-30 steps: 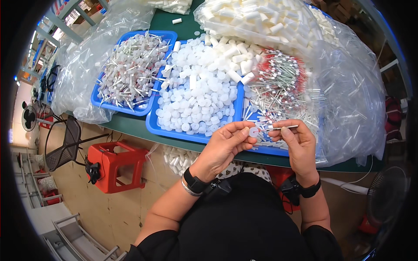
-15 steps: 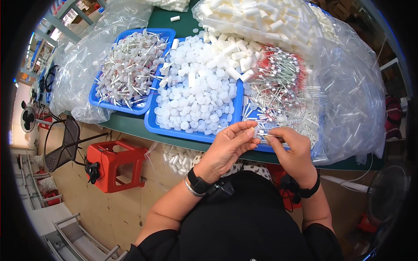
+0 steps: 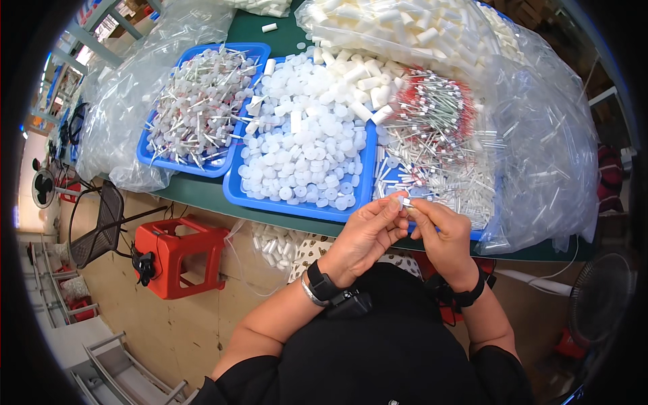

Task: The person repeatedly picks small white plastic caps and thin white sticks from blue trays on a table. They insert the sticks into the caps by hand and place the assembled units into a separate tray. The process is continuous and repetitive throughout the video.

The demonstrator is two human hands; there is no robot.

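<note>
In front of my chest, at the near edge of the table, both hands meet fingertip to fingertip. My left hand [image 3: 368,237] is closed in a pinch on a small whitish disc [image 3: 402,200], mostly covered by the fingers. My right hand [image 3: 445,233] pinches a thin white stick-like part at the same spot, largely hidden by its fingers. Just left of the hands, a blue tray [image 3: 290,206] is heaped with translucent white discs [image 3: 304,158]. Beyond my right hand lie thin white sticks [image 3: 466,192] and a bundle of red-tipped wired pieces [image 3: 439,104].
A second blue tray [image 3: 145,156] at left holds sticks with discs on them. White foam-like cylinders [image 3: 398,27] fill a plastic bag at the back. Clear bags [image 3: 540,148] lie at right. A red stool [image 3: 179,260] and a fan [image 3: 601,297] stand beyond the table edge.
My right hand has moved slightly left and down, closing up against the left fingertips. The left hand has shifted slightly right, and less of the thin stick shows between them.
</note>
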